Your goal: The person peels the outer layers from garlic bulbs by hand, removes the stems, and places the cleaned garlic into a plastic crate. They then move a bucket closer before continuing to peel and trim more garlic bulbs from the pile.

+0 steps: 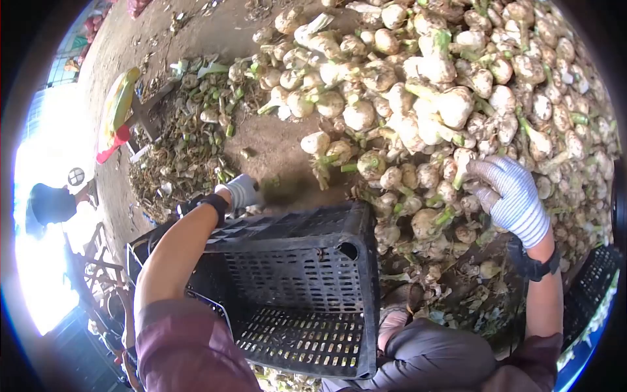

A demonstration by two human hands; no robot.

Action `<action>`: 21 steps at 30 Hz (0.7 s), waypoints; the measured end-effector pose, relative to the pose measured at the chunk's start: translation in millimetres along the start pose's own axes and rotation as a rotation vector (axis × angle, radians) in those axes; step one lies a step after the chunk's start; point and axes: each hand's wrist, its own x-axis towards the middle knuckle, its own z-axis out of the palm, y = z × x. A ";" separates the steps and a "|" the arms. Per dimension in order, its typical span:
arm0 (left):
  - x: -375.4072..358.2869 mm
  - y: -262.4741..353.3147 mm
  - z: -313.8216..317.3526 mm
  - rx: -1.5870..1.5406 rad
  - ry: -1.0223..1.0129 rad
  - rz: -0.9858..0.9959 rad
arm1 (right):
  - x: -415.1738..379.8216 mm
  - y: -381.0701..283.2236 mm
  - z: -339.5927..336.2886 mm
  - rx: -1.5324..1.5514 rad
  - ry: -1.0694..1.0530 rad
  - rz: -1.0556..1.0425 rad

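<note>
My right hand (pixel 513 199), in a white-and-blue striped glove with soiled fingertips, reaches over a heap of dirty white onions (pixel 454 108). Its thumb and fingers are apart, and the fingertips are right at a pale onion (pixel 463 163) with a cut stem. Past the far side of a black plastic crate (pixel 297 277), my left hand (pixel 243 191) wears a similar glove. Motion blurs its fingers, which point toward the bare ground. The crate lies tipped on its side, with its open side toward me.
A pile of stem and leaf trimmings (pixel 186 144) lies beyond my left hand. Next to it stands a small frame with a yellow-and-red bag (pixel 119 114) on it. Another black crate (pixel 593 287) is at the right edge. A dark-capped person (pixel 51 206) is at the left.
</note>
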 end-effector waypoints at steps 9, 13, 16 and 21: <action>-17.7 129.1 -55.0 -0.594 0.254 0.227 | 11.6 -24.3 -2.6 -0.091 -0.148 0.047; -18.2 207.7 -42.4 -0.874 -0.017 0.617 | 23.5 -47.2 70.9 -0.214 -0.293 -0.247; -30.5 273.7 -57.1 -0.361 -0.261 0.543 | 19.5 -46.4 84.8 -0.360 -0.768 -0.114; -112.1 253.6 -59.1 -0.682 -0.182 1.028 | -50.2 -4.6 67.5 -0.343 -0.805 0.080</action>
